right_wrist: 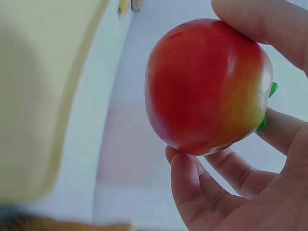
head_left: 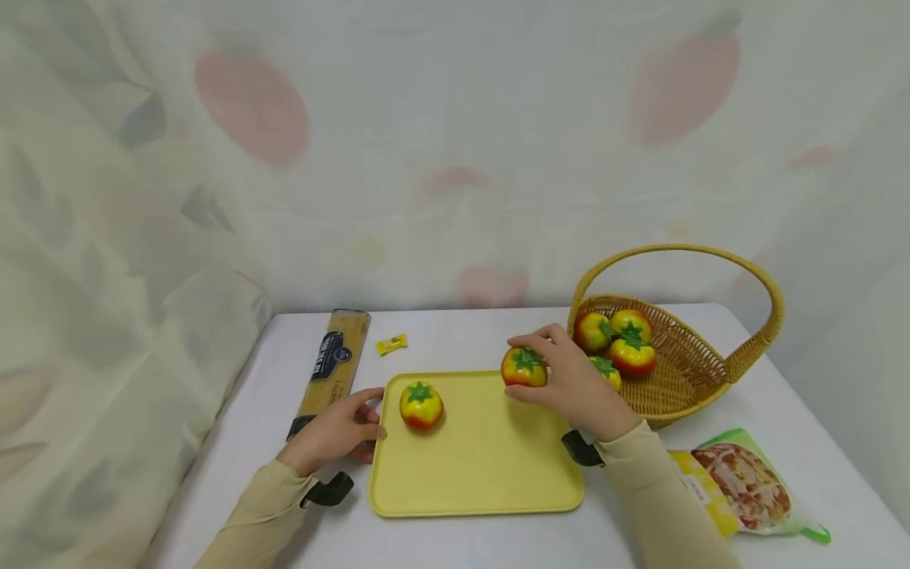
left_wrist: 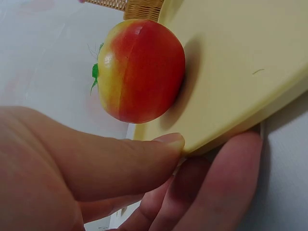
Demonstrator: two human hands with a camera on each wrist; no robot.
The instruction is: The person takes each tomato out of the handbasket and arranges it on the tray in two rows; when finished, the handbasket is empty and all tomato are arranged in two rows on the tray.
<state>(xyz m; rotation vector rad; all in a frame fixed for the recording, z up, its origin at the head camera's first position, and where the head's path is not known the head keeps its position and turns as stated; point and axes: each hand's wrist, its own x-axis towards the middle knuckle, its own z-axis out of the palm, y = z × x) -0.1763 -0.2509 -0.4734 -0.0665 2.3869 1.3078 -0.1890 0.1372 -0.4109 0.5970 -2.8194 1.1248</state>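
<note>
A pale cloth backdrop, printed with blurred reddish shapes, rose behind a white counter and fell in soft folds along its left side. The woven basket, with its tall arched handle, stood at the right rear; the right hand and wrist hid part of its near left side. The smooth, shallow yellow tray had rounded corners and a low raised rim; its broad middle gave room between the hands, while its right edge passed partly behind the right wrist. A glossy food bag lay at the right, partly covered by the right sleeve, its small print unreadable. A long brown box slanted at the left, its near end by the left hand. The right hand gripped one fruit between thumb and fingers at the tray's far right corner; the left hand pinched the tray's left rim, thumb on top. The held fruit was round, shiny red and yellow, with a green leafy top. A matching fruit sat on the tray near its left rim. Similar basket fruits clustered together, one partly hidden behind the right hand. The smallest thing, a yellow packet, lay beyond the tray, its print too small to read.
</note>
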